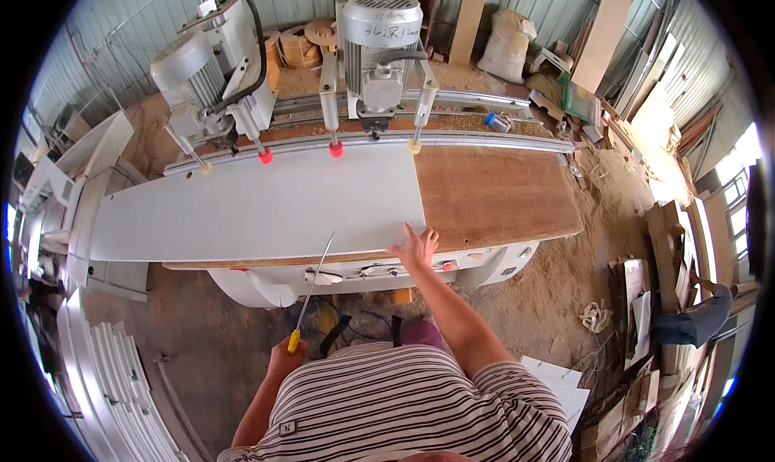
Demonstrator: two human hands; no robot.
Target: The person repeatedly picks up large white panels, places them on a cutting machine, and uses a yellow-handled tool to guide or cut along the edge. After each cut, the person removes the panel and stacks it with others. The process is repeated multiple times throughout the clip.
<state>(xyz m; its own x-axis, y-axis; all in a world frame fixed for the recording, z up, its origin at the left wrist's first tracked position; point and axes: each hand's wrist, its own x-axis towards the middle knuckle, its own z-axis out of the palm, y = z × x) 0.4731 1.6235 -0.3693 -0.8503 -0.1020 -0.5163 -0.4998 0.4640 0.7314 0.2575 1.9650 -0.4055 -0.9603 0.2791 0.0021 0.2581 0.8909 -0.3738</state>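
The right hand (416,248) lies flat and spread on the white board's (258,203) corner; the left hand (288,355) grips a screwdriver (311,288)

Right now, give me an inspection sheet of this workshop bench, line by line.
Surface: wooden machine table, its right part bare, sawdust along the back rail.
Job's things: long white panel lying flat on the table under the clamp feet; screwdriver with a yellow handle.
Clutter: sawdust and offcuts on the floor, white mouldings stacked at lower left.
Hands: right hand flat, fingers spread on the panel's near right corner; left hand gripping the screwdriver, shaft pointing up.
Cables: black cable looping over the left motor; dark leads under the table.
Surroundings: two grey motors, corrugated wall, leaning boards, a sack, another person at the right edge.
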